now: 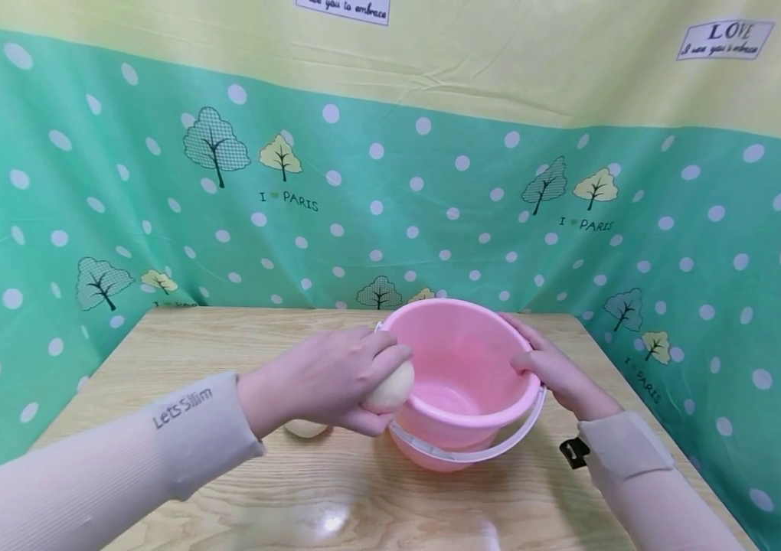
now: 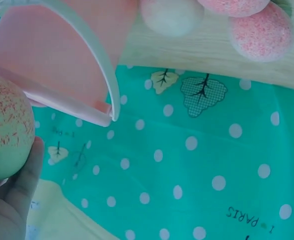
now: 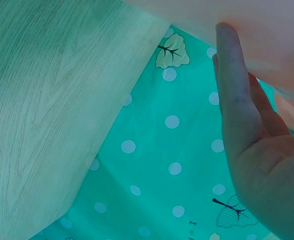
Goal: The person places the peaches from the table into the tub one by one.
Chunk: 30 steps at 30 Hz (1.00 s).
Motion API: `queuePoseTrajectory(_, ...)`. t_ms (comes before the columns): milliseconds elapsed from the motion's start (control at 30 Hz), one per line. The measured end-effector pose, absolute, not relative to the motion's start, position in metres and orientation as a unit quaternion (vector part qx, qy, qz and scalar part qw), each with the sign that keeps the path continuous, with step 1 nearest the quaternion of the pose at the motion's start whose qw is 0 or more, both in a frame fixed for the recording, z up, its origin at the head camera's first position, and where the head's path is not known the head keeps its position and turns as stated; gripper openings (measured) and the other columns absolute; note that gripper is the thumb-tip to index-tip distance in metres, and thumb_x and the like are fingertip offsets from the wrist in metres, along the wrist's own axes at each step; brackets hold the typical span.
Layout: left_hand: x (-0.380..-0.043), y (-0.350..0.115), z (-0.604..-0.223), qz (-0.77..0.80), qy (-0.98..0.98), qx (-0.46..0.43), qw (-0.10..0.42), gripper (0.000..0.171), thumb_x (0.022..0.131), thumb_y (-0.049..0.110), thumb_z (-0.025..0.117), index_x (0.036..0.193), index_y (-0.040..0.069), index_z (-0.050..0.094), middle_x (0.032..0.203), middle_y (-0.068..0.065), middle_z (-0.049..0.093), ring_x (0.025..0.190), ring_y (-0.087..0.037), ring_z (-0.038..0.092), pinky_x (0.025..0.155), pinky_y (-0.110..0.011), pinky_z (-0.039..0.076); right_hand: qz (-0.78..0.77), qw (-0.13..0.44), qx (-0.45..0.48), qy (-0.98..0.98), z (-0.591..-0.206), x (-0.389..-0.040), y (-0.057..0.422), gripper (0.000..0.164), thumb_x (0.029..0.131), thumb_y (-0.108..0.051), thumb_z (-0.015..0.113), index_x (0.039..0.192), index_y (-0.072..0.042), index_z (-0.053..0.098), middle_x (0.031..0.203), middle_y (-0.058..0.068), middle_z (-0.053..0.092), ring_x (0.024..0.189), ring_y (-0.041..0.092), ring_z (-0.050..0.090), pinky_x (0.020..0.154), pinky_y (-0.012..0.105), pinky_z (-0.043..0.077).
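A pale ball (image 1: 390, 390) flecked with red is in the grasp of the left hand (image 1: 331, 379), fingers and thumb curled round it, at the near left side of a pink plastic bucket (image 1: 449, 438) — whether it touches the rim, I cannot tell. The right hand (image 1: 563, 375) grips the bucket's right side, thumb over the rim and fingers along the outer wall. The white handle (image 1: 459, 458) hangs down in front. More speckled balls (image 2: 262, 32) lie near the bucket on the wood-grain tabletop (image 1: 225, 497) — behind hangs a green, polka-dotted cloth (image 1: 377, 229) printed with trees.
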<state>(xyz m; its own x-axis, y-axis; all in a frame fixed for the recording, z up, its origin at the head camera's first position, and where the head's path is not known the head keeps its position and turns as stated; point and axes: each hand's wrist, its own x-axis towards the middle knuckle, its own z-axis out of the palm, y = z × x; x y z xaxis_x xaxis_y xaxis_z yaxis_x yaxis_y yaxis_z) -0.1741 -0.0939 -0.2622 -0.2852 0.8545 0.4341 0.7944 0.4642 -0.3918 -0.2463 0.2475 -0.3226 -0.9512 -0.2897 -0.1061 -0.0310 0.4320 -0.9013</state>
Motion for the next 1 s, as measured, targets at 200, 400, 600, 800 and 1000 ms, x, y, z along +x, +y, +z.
queuePoseTrajectory(200, -0.186, -0.088, -0.26, 0.016, -0.812, -0.506, 0.292, 0.053, 0.075, 0.042, 0.07, 0.112, 0.006, 0.059, 0.095, -0.007, 0.066, 0.076, -0.016, 0.062, 0.064, -0.027, 0.055, -0.519, 0.123, -0.092, 0.841, -0.323, -0.247, 0.248, 0.084, 0.084, -0.002, 0.047, 0.159, -0.022, 0.016, 0.154, 0.024, 0.026, 0.085, 0.027, 0.067, 0.066, 0.032, 0.057)
queuePoseTrajectory(400, -0.195, -0.082, -0.257, 0.005, -0.832, -0.493, 0.253, 0.053, 0.077, 0.044, 0.069, 0.114, 0.007, 0.06, 0.099, -0.007, 0.066, 0.077, -0.016, 0.062, 0.065, -0.028, 0.055, -0.524, 0.126, -0.096, 0.837, -0.322, -0.247, 0.248, 0.086, 0.083, -0.001, 0.048, 0.16, -0.021, 0.014, 0.154, 0.026, 0.024, 0.083, 0.025, 0.067, 0.064, 0.032, 0.056)
queuePoseTrajectory(600, -0.2, -0.077, -0.256, -0.018, -0.85, -0.478, 0.223, 0.054, 0.079, 0.045, 0.068, 0.117, 0.007, 0.059, 0.1, -0.007, 0.066, 0.078, -0.016, 0.062, 0.066, -0.029, 0.055, -0.523, 0.126, -0.095, 0.838, -0.323, -0.247, 0.248, 0.084, 0.085, -0.002, 0.048, 0.16, -0.021, 0.015, 0.154, 0.025, 0.025, 0.084, 0.026, 0.067, 0.065, 0.032, 0.057)
queuePoseTrajectory(800, -0.205, -0.072, -0.258, -0.027, -0.852, -0.472, 0.225, 0.054, 0.08, 0.044, 0.067, 0.118, 0.007, 0.059, 0.1, -0.006, 0.067, 0.08, -0.016, 0.063, 0.069, -0.029, 0.055, -0.519, 0.123, -0.094, 0.84, -0.323, -0.248, 0.25, 0.082, 0.086, -0.002, 0.047, 0.159, -0.021, 0.016, 0.155, 0.024, 0.025, 0.085, 0.027, 0.067, 0.066, 0.032, 0.057)
queuePoseTrajectory(1000, -0.211, -0.066, -0.26, -0.032, -0.85, -0.473, 0.228, 0.053, 0.079, 0.043, 0.067, 0.119, 0.008, 0.06, 0.101, -0.006, 0.067, 0.08, -0.017, 0.064, 0.072, -0.03, 0.055, -0.523, 0.122, -0.1, 0.838, -0.323, -0.248, 0.248, 0.085, 0.084, -0.001, 0.048, 0.16, -0.021, 0.015, 0.155, 0.026, 0.023, 0.082, 0.025, 0.066, 0.064, 0.031, 0.056)
